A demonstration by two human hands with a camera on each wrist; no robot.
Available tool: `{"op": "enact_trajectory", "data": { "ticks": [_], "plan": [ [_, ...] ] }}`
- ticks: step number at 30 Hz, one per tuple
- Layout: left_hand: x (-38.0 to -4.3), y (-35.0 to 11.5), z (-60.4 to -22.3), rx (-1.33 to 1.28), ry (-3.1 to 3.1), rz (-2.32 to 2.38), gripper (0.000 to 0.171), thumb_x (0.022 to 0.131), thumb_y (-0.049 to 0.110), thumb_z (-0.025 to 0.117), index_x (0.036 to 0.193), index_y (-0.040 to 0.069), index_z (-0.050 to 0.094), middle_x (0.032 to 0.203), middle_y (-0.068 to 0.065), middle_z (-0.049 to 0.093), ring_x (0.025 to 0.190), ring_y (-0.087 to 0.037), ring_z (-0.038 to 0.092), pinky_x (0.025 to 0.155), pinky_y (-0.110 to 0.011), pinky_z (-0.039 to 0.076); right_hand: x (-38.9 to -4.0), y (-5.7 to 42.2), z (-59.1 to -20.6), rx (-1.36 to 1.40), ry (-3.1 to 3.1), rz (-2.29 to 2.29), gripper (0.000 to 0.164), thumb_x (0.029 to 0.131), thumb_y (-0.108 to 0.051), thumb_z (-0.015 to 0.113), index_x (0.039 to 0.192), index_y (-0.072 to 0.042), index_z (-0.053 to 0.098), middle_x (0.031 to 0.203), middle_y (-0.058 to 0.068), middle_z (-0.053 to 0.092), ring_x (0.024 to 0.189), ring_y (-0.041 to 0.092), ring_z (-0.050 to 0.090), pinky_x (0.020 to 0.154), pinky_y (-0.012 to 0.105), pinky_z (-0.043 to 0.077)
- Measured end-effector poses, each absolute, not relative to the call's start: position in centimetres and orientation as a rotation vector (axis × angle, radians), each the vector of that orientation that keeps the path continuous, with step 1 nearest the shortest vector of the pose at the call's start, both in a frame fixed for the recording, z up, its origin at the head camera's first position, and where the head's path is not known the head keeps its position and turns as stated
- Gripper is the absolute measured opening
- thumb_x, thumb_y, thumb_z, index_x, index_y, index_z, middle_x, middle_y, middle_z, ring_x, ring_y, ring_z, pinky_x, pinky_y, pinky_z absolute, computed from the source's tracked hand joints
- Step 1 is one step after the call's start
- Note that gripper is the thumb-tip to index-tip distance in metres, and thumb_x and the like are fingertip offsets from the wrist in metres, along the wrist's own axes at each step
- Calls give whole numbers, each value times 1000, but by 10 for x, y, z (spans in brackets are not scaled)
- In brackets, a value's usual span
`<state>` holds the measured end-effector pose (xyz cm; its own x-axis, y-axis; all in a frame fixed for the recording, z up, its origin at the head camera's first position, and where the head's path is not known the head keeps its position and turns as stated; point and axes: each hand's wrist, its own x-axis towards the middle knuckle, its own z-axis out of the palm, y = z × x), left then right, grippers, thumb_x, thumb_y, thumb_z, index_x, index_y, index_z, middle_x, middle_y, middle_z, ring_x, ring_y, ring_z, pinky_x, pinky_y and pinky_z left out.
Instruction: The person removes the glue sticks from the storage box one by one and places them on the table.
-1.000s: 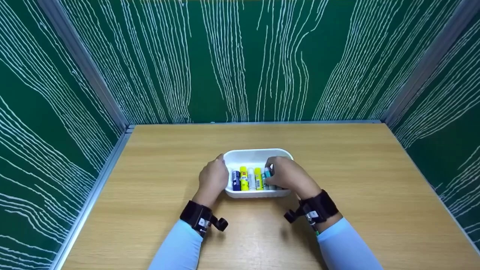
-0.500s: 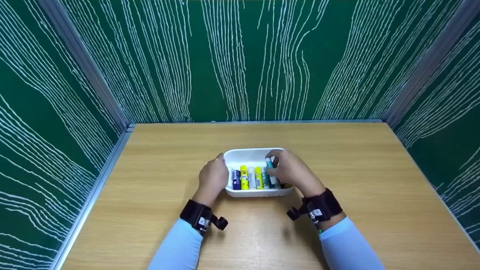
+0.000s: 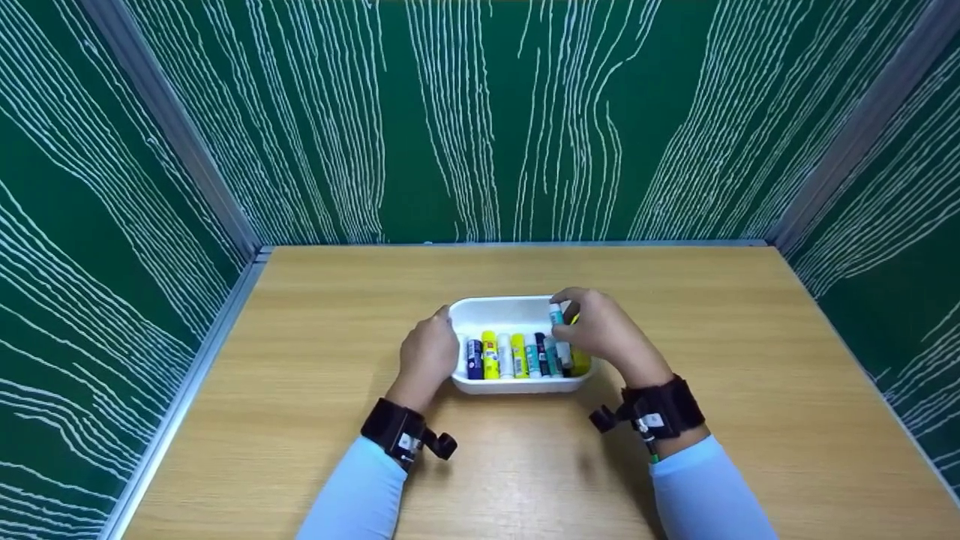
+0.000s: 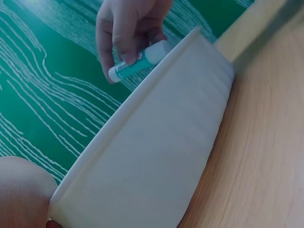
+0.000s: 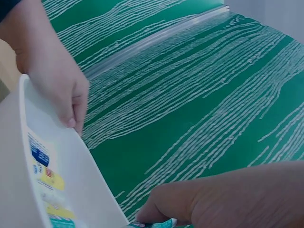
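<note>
A white plastic tray (image 3: 517,386) holds a row of glue sticks. My left hand (image 3: 429,351) grips its left end, with the thumb over the rim in the right wrist view. Above the tray's right end, my right hand (image 3: 600,328) pinches a teal and white glue stick (image 4: 135,66) between thumb and fingers, tilted over the rim in the left wrist view. In the row lie a navy glue stick (image 3: 475,360), a yellow one (image 3: 490,356), a white one (image 3: 505,358), a second yellow one (image 3: 519,357) and several teal and dark ones. The right hand partly covers the row's right end.
The tray stands on a wooden table (image 3: 495,465). Green panels with white wavy lines (image 3: 435,127) rise behind and at both sides, joined by grey metal posts (image 3: 165,127). A black strap with a small camera sits on each wrist.
My right hand has moved right and a little away with a teal glue stick between its fingers, uncovering more sticks in the row. The left hand keeps its grip on the tray.
</note>
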<state>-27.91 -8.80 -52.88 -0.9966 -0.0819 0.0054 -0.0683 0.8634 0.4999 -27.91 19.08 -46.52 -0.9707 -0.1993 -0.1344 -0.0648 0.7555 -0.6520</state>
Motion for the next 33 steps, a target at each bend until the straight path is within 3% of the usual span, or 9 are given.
{"op": "enact_trajectory", "data": {
  "ticks": [5, 10, 22, 33],
  "plan": [
    [-280, -88, -528, 136, -3014, -824, 48, 123, 20, 37, 163, 6, 59, 142, -22, 78, 122, -38, 81, 98, -55, 68, -281, 201, -460, -210, 2766, -1057, 47, 104, -15, 80, 147, -5, 65, 127, 24, 74, 109, 35, 72, 88, 41, 66],
    [-280, -90, -530, 117, -2979, -817, 46, 122, 19, 39, 159, 6, 63, 134, -24, 81, 117, -40, 82, 91, -57, 68, -284, 212, -455, -213, 2764, -1127, 43, 103, -12, 78, 143, -2, 65, 122, 24, 74, 106, 34, 72, 83, 37, 63],
    [-278, -87, -532, 112, -2999, -824, 46, 123, 17, 39, 160, 3, 61, 138, -23, 79, 121, -38, 81, 97, -55, 68, -283, 249, -451, -138, 2683, -1216, 49, 104, -16, 78, 149, -2, 64, 126, 26, 73, 103, 32, 76, 81, 31, 66],
    [-280, -87, -527, 127, -3009, -827, 47, 124, 20, 39, 163, 3, 58, 141, -23, 78, 120, -37, 81, 96, -53, 69, -297, 263, -466, -14, 2631, -1139, 51, 104, -15, 78, 151, -3, 62, 132, 28, 69, 101, 33, 75, 93, 46, 68]
  ]
}}
